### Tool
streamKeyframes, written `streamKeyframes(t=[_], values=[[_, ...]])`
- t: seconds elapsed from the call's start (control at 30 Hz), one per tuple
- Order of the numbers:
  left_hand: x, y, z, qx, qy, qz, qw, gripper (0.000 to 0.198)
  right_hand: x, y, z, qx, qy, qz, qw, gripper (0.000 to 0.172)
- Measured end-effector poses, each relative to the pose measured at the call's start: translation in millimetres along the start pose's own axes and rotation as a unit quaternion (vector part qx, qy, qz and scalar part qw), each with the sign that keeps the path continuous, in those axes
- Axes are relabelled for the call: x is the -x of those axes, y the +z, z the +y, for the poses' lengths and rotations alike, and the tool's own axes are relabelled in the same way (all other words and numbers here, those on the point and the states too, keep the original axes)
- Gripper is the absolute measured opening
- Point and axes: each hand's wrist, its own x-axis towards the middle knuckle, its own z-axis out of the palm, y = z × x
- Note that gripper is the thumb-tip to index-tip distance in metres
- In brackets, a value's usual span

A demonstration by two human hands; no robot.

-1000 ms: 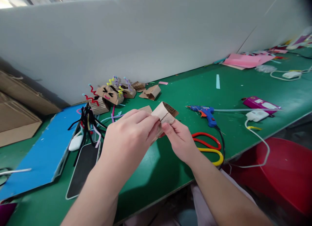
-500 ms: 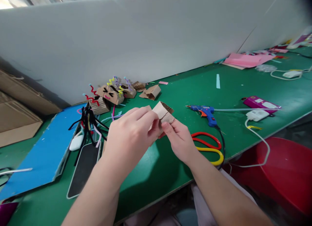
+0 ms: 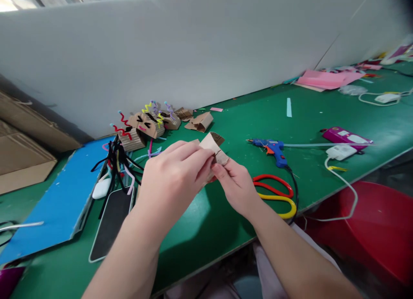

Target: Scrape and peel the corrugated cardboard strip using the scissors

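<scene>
Between my two hands, above the green table, is a small folded piece of cardboard (image 3: pixel 210 143), light brown with a dark line on it. My left hand (image 3: pixel 177 172) grips it from the left with closed fingers, which hide much of it. From the right, my right hand (image 3: pixel 237 183) pinches its lower edge between thumb and fingers. Scissors with red and yellow handles (image 3: pixel 277 198) lie just right of my right hand, their blades hidden. Beyond the hands rests another folded cardboard piece (image 3: pixel 200 121).
Cardboard figures with pipe-cleaner antennae (image 3: pixel 142 124) stand by the white partition (image 3: pixel 206 53). Black pipe cleaners (image 3: pixel 116 161) and a phone (image 3: pixel 111 221) lie left, near a blue board (image 3: pixel 54 208). A blue glue gun (image 3: pixel 272 148) with its cord lies right; a red stool (image 3: pixel 371 230) stands below.
Both hands have shifted very slightly, and the cardboard has tipped a little to the left, with my left fingers covering more of its front. The table items stay put.
</scene>
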Motion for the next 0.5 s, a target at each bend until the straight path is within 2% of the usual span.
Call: streamKeyframes(t=[0.2, 0.5], values=[[-1.3, 1.6, 1.5, -0.006, -0.013, -0.002, 1.000, 0.013, -0.7, -0.3, 1.2, 0.013, -0.016, 0.000, 1.000, 0.028], [-6.0, 3.4, 1.9, 0.069, -0.091, -0.026, 0.993, 0.011, -0.2, 0.4, 0.1, -0.057, 0.002, -0.009, 0.998, 0.029]])
